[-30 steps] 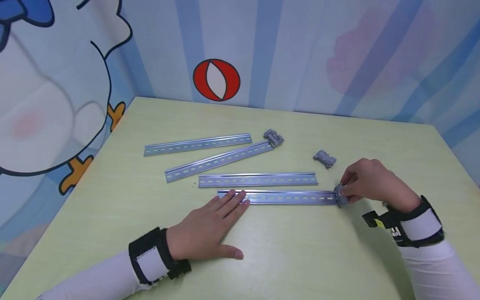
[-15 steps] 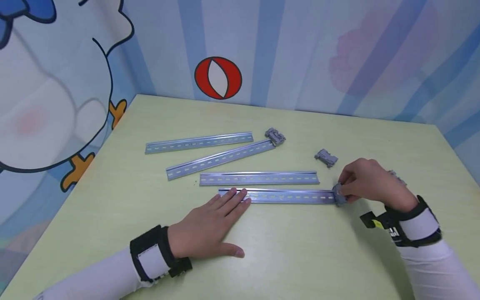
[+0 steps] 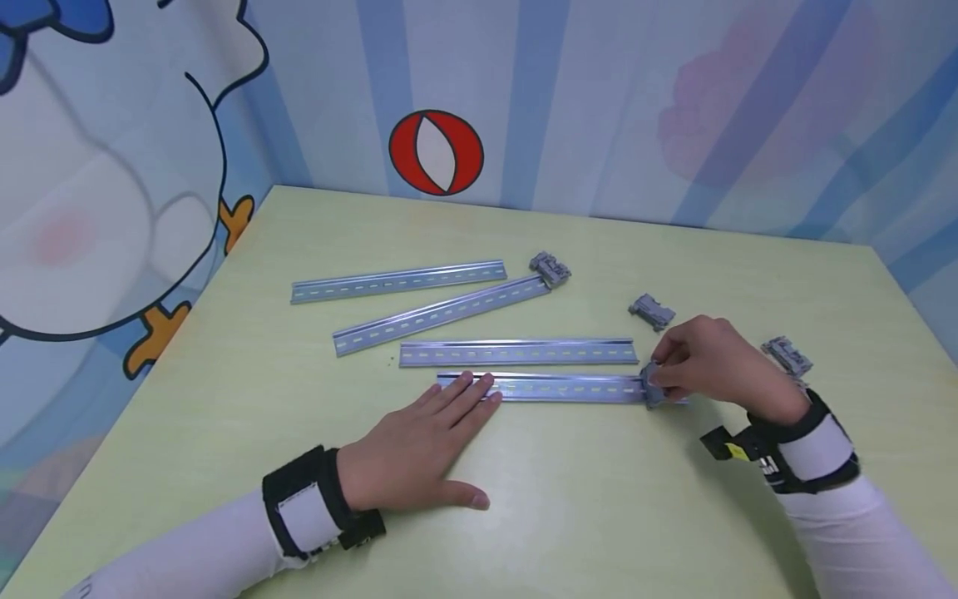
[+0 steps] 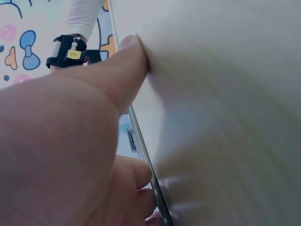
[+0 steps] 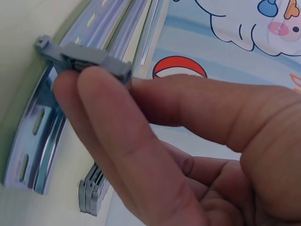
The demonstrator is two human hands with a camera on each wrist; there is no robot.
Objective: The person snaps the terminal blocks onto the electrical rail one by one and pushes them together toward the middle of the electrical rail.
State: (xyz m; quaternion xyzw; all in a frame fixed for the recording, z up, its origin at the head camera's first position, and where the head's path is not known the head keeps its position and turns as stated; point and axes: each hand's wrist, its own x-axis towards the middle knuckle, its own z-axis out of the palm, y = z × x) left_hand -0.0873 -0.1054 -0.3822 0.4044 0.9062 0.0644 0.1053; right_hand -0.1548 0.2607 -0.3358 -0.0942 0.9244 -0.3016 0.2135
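- Gray block (image 3: 650, 387): right of center in the head view, pinched by our right hand (image 3: 705, 366) across the lowest slotted rail (image 3: 569, 388), near its right end.
- Our left hand (image 3: 415, 457), fingers straight, rests on the rail's left end.
- We should hold the block square, without twisting.

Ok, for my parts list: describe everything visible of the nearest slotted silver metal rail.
The slotted silver metal rail looks straight, shiny, with raised edges. It lies on the pale yellow table; the left hand rests on its left part, and the right hand pinches a grey block across it near the right end.
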